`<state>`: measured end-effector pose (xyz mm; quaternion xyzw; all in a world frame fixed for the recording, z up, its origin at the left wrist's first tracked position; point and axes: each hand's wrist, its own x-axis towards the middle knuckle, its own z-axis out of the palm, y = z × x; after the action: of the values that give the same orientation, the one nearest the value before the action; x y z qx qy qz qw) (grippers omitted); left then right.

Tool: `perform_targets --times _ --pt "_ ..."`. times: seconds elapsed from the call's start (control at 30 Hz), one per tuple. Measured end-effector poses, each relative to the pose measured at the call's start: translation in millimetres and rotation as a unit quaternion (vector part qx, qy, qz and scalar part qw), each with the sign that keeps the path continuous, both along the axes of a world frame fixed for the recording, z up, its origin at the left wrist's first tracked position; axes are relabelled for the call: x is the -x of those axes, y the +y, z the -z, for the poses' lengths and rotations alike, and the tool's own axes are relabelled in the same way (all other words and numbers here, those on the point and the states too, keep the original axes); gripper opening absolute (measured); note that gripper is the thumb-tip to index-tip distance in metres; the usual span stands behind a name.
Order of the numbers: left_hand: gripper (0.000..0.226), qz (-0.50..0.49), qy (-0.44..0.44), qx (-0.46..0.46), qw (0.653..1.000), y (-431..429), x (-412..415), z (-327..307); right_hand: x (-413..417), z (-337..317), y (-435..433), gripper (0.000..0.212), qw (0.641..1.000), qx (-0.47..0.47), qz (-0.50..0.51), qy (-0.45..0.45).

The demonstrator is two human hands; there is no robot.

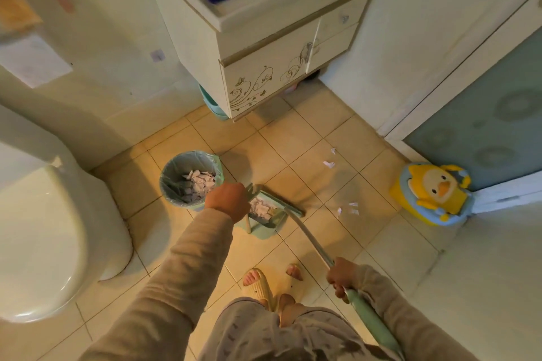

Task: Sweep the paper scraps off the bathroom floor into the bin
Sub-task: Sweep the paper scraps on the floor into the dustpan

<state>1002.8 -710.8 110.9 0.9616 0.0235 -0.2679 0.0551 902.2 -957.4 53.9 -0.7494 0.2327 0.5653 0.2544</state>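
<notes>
A toilet [44, 228] crowds nine o'clock; the bin [190, 179] stands beside it. The left hand [227, 202] grips the scrap-filled dustpan [265, 218], the right hand [341, 275] clasps the broom [311, 239]. Paper scraps [347, 208] dot open tiles toward two o'clock, near a duck potty [434, 193].

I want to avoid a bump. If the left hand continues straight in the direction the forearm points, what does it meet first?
Probably the bin. The left hand, holding the dustpan, points up and away, and the bin's rim lies just beyond it, though depth is unclear.
</notes>
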Motion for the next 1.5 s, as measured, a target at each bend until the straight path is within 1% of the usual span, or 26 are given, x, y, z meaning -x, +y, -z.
perform_targets --times 0.07,0.17,0.27,0.4,0.47,0.63,0.77,0.9,1.03,1.13,1.23,1.43,1.5 --pt "0.031 -0.016 -0.022 0.020 0.999 4 4 -2 -2 -3 0 0.023 1.000 -0.009 0.019 -0.003" --pt "0.028 -0.007 -0.104 -0.042 0.994 3 11 -6 -6 -3 2 0.021 0.998 -0.010 0.058 -0.006" --pt "0.026 0.022 -0.109 -0.076 0.991 -8 9 -10 -11 -5 1 0.024 0.995 -0.013 0.094 -0.007" --pt "0.029 0.049 -0.116 -0.059 0.990 -19 1 -16 -13 -10 -14 0.024 0.985 -0.041 0.165 -0.004" --pt "0.032 0.088 -0.128 -0.059 0.986 -23 -2 -19 -9 -15 -26 0.028 0.979 -0.046 0.199 -0.012" --pt "0.037 0.247 -0.138 -0.050 0.958 -56 -16 -23 5 -28 -73 0.029 0.953 -0.057 0.295 -0.040" --pt "0.039 0.336 -0.131 -0.066 0.930 -98 -40 -28 15 -34 -111 0.029 0.921 -0.057 0.381 -0.049" --pt "0.040 0.405 -0.124 -0.089 0.902 -136 -60 -26 16 -41 -148 0.033 0.907 -0.033 0.416 -0.060" --pt "0.037 0.416 -0.118 -0.084 0.898 -169 -83 -19 11 -47 -185 0.034 0.895 0.007 0.441 -0.070" --pt "0.037 0.421 -0.122 -0.086 0.895 -189 -96 -15 4 -48 -204 0.035 0.893 0.027 0.444 -0.069" --pt "0.038 0.426 -0.122 -0.099 0.891 -202 -104 -15 -2 -41 -216 0.031 0.894 0.040 0.440 -0.073" --pt "0.039 0.404 -0.116 -0.121 0.899 -207 -108 -15 -3 -25 -207 0.027 0.896 0.029 0.441 -0.046" --pt "0.038 0.404 -0.117 -0.119 0.899 -208 -108 -14 7 -25 -196 0.025 0.884 0.020 0.467 -0.014"
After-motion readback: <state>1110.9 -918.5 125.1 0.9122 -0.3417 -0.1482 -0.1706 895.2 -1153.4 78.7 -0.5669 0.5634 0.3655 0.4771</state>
